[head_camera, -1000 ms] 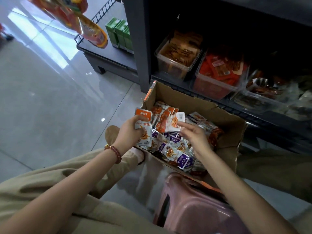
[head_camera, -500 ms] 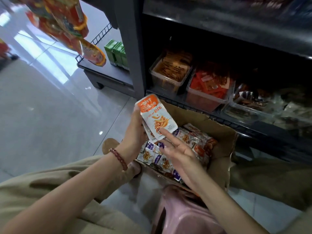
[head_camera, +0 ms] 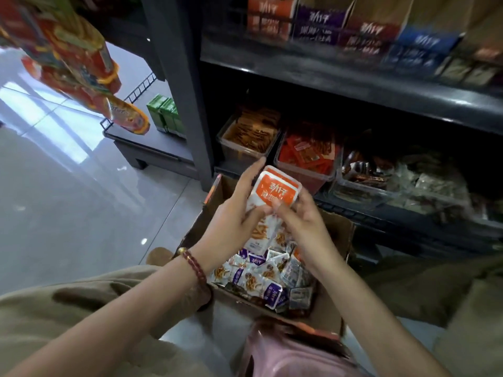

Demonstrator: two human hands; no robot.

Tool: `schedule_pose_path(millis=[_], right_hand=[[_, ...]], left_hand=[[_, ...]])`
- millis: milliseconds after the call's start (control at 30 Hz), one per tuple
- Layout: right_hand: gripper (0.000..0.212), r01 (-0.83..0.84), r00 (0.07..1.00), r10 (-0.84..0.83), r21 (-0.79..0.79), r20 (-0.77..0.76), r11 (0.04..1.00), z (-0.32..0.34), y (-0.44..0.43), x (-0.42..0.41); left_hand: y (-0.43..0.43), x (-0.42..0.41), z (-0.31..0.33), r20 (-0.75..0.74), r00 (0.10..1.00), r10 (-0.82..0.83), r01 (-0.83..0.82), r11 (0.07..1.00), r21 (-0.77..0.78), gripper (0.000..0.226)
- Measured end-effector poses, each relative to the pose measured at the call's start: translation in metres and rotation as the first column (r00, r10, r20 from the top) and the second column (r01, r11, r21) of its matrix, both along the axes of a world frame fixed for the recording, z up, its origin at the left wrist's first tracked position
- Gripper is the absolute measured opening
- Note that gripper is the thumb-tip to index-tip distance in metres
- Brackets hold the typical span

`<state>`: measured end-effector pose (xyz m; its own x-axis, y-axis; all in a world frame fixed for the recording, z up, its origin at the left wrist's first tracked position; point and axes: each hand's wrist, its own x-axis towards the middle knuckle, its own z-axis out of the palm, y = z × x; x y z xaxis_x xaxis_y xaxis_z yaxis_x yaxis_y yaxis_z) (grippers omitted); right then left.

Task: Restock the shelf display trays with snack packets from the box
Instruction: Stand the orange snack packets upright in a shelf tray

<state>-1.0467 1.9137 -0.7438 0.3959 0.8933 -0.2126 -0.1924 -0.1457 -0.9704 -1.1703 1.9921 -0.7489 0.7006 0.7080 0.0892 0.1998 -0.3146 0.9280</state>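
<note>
Both hands are up over the box with a bundle of packets (head_camera: 275,193) caught between them. The left hand (head_camera: 239,216) wraps the bundle's left edge, fingers reaching up past its top and thumb across the white front. The right hand (head_camera: 303,223) pinches the right side just under the orange band. The top packet faces up, orange across its upper part and white below, and more packets fan out beneath it. A beaded bracelet (head_camera: 194,268) sits on the left wrist.

Right below, the open cardboard box (head_camera: 339,232) stands on the floor, its bottom covered in loose small packets (head_camera: 258,277), white with purple or orange ends, lying every which way. A pink stool (head_camera: 294,355) is just in front of the box, between the person's knees in khaki trousers (head_camera: 68,311).

Beyond the box runs the low shelf (head_camera: 408,213) with clear trays side by side: one of brown packets (head_camera: 250,134), one of red packets (head_camera: 307,156), and a third (head_camera: 362,180) whose contents are too dim to tell. The bundle is held near the front of the first two trays, touching neither.

On the shelf above stand display cartons (head_camera: 321,23) in orange, purple, dark red and blue, blurred. Off to the left are green boxes (head_camera: 166,115) on a low rack, hanging snack bags (head_camera: 81,63) and glossy floor tiles (head_camera: 68,200).
</note>
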Motion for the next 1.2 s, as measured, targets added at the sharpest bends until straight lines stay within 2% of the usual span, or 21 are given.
schedule_pose_path(millis=[67,200,267,400,467,533,633,767,933,1000,1100,1200], right_hand=[[0.042,0.069,0.998,-0.068,0.041,-0.002,0.997,0.010,0.000,0.007],[0.024,0.150,0.987,-0.156,0.148,0.034,0.978,0.027,0.000,0.018],[0.019,0.165,0.983,-0.177,0.177,0.057,0.970,0.033,0.002,0.024],[0.019,0.198,0.980,-0.197,0.204,-0.027,0.959,0.043,0.006,0.036],[0.018,0.232,0.973,-0.229,0.208,-0.039,0.950,0.048,0.009,0.044],[0.017,0.246,0.967,-0.254,0.225,0.009,0.943,0.057,0.013,0.054],[0.013,0.204,0.953,-0.257,0.288,0.161,0.936,0.071,0.017,0.063],[0.013,0.153,0.920,-0.262,0.347,0.293,0.925,0.089,0.024,0.073],[0.031,0.044,0.851,-0.153,0.222,0.502,0.974,0.115,0.035,0.103],[0.038,-0.054,0.851,-0.030,0.145,0.524,0.988,0.131,0.039,0.113],[0.039,-0.234,0.747,0.150,0.044,0.647,0.971,0.153,0.047,0.120],[0.036,-0.263,0.706,0.101,0.128,0.701,0.956,0.166,0.062,0.118]], left_hand=[[-0.005,0.009,0.005,-0.005,1.000,0.010,-0.010,1.000,0.023,0.067],[0.001,0.026,0.022,0.041,0.998,0.056,-0.057,0.998,0.023,0.038],[0.002,0.033,0.029,0.070,0.996,0.056,-0.056,0.998,0.000,0.037],[0.000,0.043,0.037,0.158,0.986,0.052,-0.048,0.998,-0.030,0.046],[0.002,0.047,0.039,0.138,0.989,0.055,-0.050,0.998,-0.037,0.053],[0.003,0.051,0.044,0.118,0.992,0.035,-0.027,0.997,-0.073,0.045],[0.003,0.060,0.049,0.151,0.988,-0.002,0.014,0.997,-0.075,0.023],[0.013,0.076,0.058,0.198,0.979,0.046,-0.044,0.999,-0.016,0.020],[0.030,0.089,0.071,0.193,0.981,0.035,-0.052,0.995,0.085,0.027],[0.039,0.090,0.078,0.176,0.984,0.008,-0.033,0.990,0.140,0.031],[0.055,0.092,0.094,0.158,0.987,0.004,-0.042,0.970,0.239,0.024],[0.073,0.092,0.109,0.148,0.989,0.028,-0.074,0.945,0.320,0.018]])
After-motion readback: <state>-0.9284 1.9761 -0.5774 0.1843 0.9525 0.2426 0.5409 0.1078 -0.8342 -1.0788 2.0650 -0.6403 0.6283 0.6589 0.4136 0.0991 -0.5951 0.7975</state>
